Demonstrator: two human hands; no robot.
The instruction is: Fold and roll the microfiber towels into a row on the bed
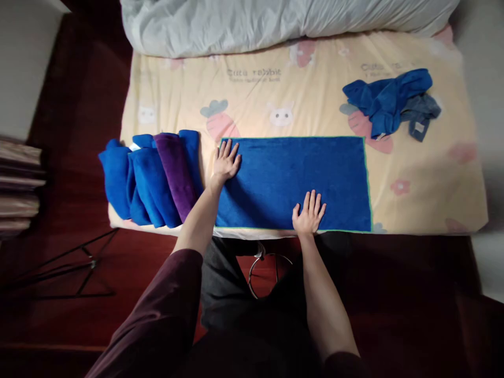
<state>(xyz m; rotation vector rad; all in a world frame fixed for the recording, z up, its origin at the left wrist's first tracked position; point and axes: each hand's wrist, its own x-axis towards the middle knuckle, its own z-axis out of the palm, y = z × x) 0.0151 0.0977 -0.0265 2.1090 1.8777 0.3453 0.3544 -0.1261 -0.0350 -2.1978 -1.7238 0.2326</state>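
Note:
A blue towel (275,178) with a green edge lies spread flat along the front of the bed. My left hand (227,160) rests on its far left corner, fingers spread. Lower down, near the towel's front edge and right of its middle, my right hand (309,212) lies flat with its fingers apart. To the left of the towel sit several rolled or folded blue towels (147,178) in a row. Among them is a purple towel (176,173).
The bed (437,194) has a yellow sheet with rabbit and carrot prints. Crumpled blue cloth (388,102) and a greyish-blue piece (423,113) lie at the back right. A white quilt (275,23) is bunched at the back. A black tripod stand (88,262) stands on the floor at left.

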